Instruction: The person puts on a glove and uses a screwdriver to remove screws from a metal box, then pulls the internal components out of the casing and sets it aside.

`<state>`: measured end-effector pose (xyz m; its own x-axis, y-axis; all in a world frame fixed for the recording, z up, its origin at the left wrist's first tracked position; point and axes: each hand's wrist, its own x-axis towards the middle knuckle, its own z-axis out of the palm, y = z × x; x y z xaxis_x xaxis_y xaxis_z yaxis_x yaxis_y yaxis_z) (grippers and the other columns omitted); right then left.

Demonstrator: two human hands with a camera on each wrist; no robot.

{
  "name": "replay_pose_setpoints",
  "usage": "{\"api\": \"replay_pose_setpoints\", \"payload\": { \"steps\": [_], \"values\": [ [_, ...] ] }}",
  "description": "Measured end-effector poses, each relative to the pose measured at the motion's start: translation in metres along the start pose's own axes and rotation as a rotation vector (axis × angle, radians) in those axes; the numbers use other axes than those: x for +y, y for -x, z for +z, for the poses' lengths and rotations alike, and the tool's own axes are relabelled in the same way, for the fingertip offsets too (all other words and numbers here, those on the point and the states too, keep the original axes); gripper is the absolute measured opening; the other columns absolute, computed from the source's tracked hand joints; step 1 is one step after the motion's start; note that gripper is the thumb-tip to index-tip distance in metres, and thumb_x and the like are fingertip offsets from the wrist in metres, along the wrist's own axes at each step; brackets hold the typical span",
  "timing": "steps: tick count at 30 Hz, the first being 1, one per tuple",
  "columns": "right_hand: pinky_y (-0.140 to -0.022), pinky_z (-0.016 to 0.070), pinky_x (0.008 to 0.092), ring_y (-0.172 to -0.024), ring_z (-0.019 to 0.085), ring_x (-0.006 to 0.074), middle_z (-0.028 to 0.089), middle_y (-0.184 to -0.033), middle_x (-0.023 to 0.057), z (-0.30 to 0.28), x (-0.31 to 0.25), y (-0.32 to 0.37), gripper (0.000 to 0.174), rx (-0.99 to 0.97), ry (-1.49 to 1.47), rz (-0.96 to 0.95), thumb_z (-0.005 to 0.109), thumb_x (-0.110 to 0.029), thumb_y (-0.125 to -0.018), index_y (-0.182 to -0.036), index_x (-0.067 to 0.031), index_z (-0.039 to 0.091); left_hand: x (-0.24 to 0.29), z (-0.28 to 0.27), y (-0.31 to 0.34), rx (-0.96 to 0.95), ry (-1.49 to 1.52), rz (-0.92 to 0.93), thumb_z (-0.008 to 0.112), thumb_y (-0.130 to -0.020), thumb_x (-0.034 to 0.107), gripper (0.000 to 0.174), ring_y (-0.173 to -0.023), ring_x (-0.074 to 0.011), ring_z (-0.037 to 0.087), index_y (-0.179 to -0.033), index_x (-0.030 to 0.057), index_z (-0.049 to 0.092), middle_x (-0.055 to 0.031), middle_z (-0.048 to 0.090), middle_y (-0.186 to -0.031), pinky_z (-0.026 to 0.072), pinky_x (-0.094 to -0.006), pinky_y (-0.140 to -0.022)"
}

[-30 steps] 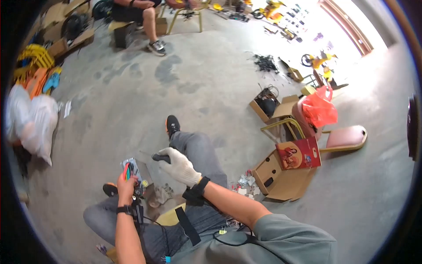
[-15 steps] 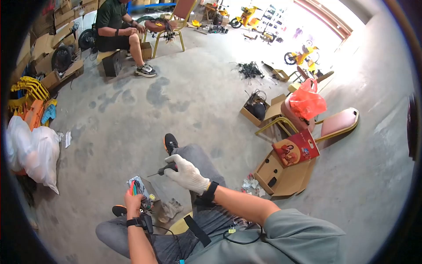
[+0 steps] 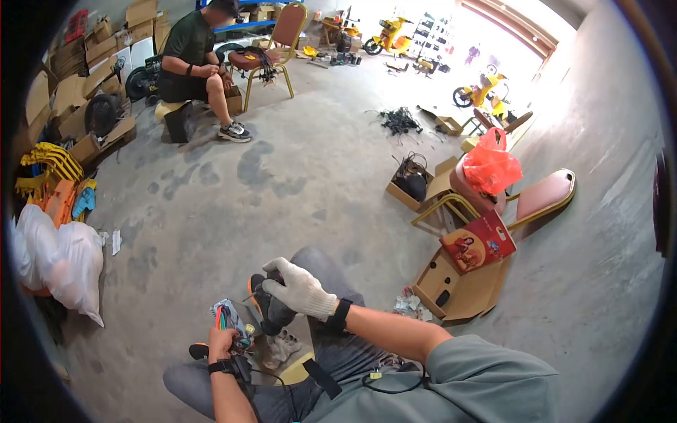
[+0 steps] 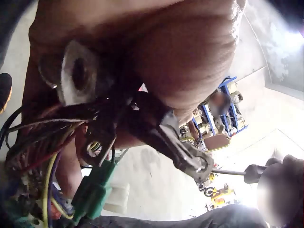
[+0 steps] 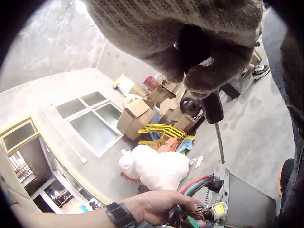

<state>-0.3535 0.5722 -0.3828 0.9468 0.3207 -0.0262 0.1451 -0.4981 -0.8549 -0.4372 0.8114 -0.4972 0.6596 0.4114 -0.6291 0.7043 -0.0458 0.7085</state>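
My bare left hand (image 3: 223, 340) grips a silver metal box (image 5: 251, 199) with a bundle of coloured wires (image 5: 197, 183) coming from it. Among these wires are a green connector (image 4: 92, 192) and a white connector with a yellow face (image 5: 219, 209). In a knitted white glove, my right hand (image 3: 303, 289) holds a screwdriver (image 5: 219, 142) by its dark handle. Its shaft points down toward the box. From the left wrist, the screwdriver's shaft overlaps the end of a dark metal bracket (image 4: 190, 161) below my left palm.
A yellow seat (image 3: 296, 370) and a crumpled bag (image 3: 281, 349) lie below my hands. An opened carton (image 3: 462, 289) stands right, near a chair with a red plastic bag (image 3: 490, 166). White sacks (image 3: 67, 257) lie left. Another person (image 3: 190, 63) sits at the back.
The head view has tilted up, showing more of the room. My far foot has drawn back under the right hand. The screwdriver has come down closer to the box.
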Motion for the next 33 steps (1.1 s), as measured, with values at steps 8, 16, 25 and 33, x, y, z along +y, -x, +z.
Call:
{"api": "replay_pose_setpoints", "payload": {
  "steps": [8,16,25,33],
  "values": [
    [-0.087,0.0524,0.0413,-0.101,0.067,0.0341,0.069,-0.103,0.0186,-0.001,0.018,-0.008,0.040,-0.013,0.015,0.045,0.067,-0.026,-0.091,-0.122,-0.0033,0.056,-0.042,0.002,-0.041,-0.102,0.202,-0.094,0.061,-0.072,-0.006,0.015,-0.067,-0.0220,0.065,-0.087,-0.0029,0.060,-0.0089,0.062,-0.077,0.0524,-0.0357,-0.060],
    [-0.087,0.0522,0.0416,-0.101,0.067,0.0337,0.068,-0.104,0.0186,0.004,0.031,-0.012,0.040,0.000,-0.024,0.050,0.067,-0.027,-0.091,-0.122,-0.0042,0.057,-0.053,0.006,-0.033,-0.039,0.410,-0.075,0.062,-0.070,-0.009,0.020,-0.066,-0.0231,0.065,-0.089,-0.0020,0.060,-0.0092,0.063,-0.080,0.0542,-0.0365,-0.059],
    [-0.088,0.0524,0.0408,-0.102,0.067,0.0331,0.069,-0.106,0.0197,0.006,0.031,-0.009,0.041,-0.026,-0.054,0.026,0.068,-0.028,-0.091,-0.121,-0.0016,0.057,-0.064,0.007,-0.032,0.001,0.341,-0.092,0.062,-0.076,-0.003,0.010,-0.064,-0.0244,0.065,-0.086,-0.0045,0.064,-0.0123,0.065,-0.076,0.0534,-0.0394,-0.058],
    [-0.089,0.0527,0.0393,-0.102,0.068,0.0306,0.069,-0.106,0.0181,0.002,0.036,-0.005,0.040,-0.008,-0.071,0.018,0.068,-0.024,-0.090,-0.123,-0.0040,0.058,-0.071,0.012,-0.031,0.003,0.534,-0.080,0.064,-0.082,-0.001,0.008,-0.065,-0.0221,0.065,-0.090,-0.0038,0.064,-0.0100,0.067,-0.078,0.0536,-0.0365,-0.059]
  ]
}}
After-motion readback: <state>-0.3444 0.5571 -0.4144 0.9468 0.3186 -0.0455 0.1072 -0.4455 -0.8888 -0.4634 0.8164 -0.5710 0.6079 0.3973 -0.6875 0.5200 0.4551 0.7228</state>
